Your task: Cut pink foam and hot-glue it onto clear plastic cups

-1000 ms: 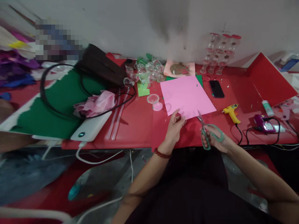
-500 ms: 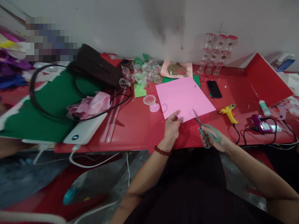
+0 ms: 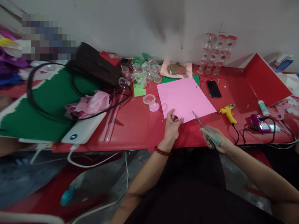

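My left hand [image 3: 171, 127], with a red bead bracelet at the wrist, rests at the near edge of a pink paper sheet [image 3: 185, 98] on the red table [image 3: 133, 124]. Its fingers are curled in a pinch around a small red piece. My right hand [image 3: 216, 141] grips green-handled scissors [image 3: 205, 130], blades pointing up-left toward the pink sheet's near corner.
A yellow glue gun [image 3: 228, 111], black phone [image 3: 213, 89], glue bottle [image 3: 263, 108] and purple device with cables [image 3: 259, 123] lie to the right. Clear plastic cups [image 3: 143, 73], green sheet [image 3: 39, 105], white power bank [image 3: 83, 130] and pink tissue [image 3: 90, 102] lie left.
My left hand's fingers have curled from spread into a pinch on a small red piece. The scissors have tilted lower and more to the left in my right hand.
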The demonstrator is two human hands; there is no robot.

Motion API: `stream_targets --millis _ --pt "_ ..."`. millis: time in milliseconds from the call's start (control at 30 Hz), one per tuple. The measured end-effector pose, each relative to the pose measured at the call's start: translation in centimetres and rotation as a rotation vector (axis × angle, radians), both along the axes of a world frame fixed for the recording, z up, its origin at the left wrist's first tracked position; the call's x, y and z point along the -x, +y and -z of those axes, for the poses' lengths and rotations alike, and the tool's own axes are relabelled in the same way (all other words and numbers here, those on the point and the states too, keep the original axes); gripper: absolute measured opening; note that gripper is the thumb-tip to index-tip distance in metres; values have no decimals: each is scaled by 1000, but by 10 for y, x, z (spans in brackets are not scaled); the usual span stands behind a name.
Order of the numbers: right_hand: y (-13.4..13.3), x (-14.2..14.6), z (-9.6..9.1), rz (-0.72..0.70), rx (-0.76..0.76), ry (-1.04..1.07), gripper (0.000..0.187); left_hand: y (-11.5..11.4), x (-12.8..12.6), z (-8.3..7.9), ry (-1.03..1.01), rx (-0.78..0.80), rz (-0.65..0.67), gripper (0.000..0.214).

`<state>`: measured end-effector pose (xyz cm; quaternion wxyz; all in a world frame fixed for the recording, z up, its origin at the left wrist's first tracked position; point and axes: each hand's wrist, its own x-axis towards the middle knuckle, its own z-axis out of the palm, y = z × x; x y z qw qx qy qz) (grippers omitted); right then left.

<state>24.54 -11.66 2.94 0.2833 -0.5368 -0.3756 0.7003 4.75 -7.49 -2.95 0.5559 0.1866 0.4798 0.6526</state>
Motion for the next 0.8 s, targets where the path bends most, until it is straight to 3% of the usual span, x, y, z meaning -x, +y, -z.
stream_targets --millis 333,533,800 --pt "6 7 -2 5 61 26 59 -10 -10 -4 -61 -5 64 75" --pt "4 11 -1 52 1 29 61 -10 -11 -2 -45 -14 48 76" --pt "7 3 -4 -4 -22 -19 59 -11 -9 -2 -41 -20 57 77"
